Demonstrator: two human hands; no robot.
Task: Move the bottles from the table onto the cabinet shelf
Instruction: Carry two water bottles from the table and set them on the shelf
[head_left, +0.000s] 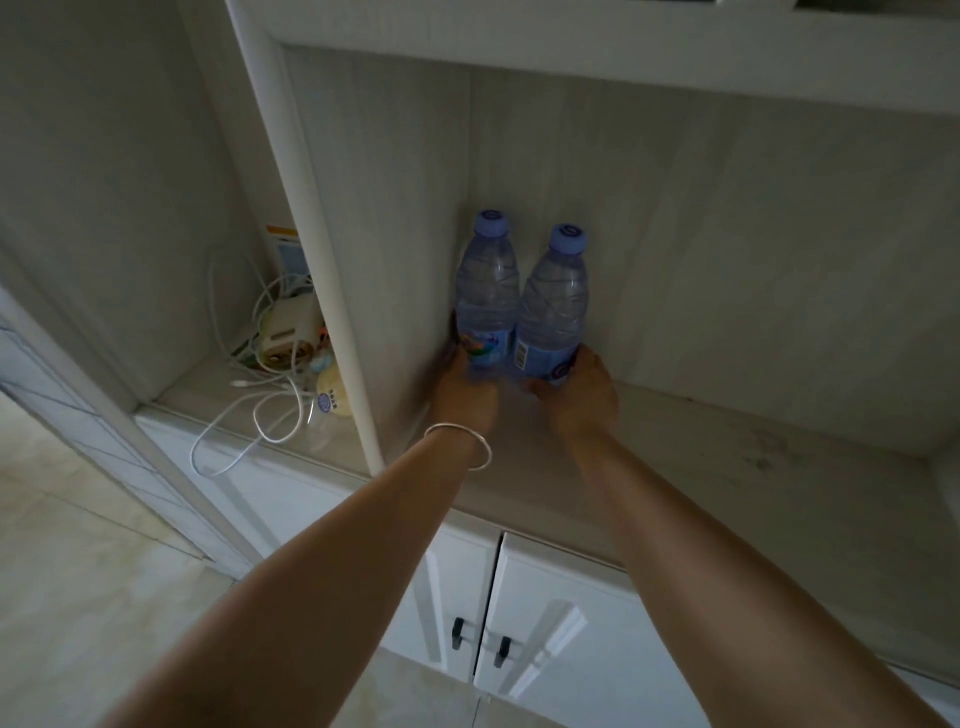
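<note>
Two bare forearms reach forward over the white double cabinet doors with their small black handles. Past them lies the pale wood-grain cabinet shelf. A thin silver bangle circles the left wrist. The left hand grips the base of the left clear plastic water bottle with a blue cap, its fingers curled round the label. The right hand likewise wraps the lower part of the right clear plastic water bottle with a blue cap. Both bottles stand upright in the shelf's back left corner, touching each other, the left one against the white side panel. Whether their bases rest fully on the shelf is hidden by the hands. Beyond the panel, in the neighbouring compartment, lie tangled white cables and a cream charger block.
</note>
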